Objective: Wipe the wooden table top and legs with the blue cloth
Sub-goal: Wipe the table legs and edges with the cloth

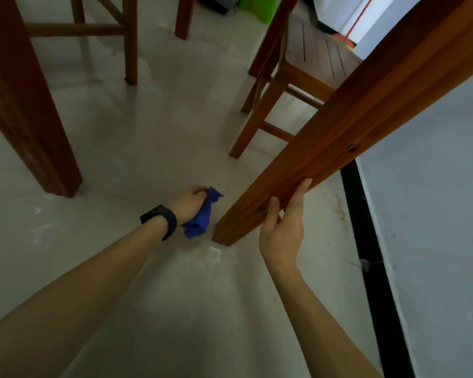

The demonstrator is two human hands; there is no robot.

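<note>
A wooden table leg (339,137) slants from the upper right down to the pale floor at centre. My right hand (283,227) holds its lower part, thumb on the near face and fingers round the far side. My left hand (189,204), with a black band on the wrist, grips the bunched blue cloth (201,218) just left of the leg's foot, close to the floor. The cloth is near the foot of the leg; contact with the wood is unclear. A second table leg (25,105) stands at the left.
A wooden chair (306,77) stands behind the slanted leg, and another chair's legs (129,39) are at the top left. A white wall with black skirting (366,241) runs along the right. A green object (257,6) and a broom (347,36) are far back.
</note>
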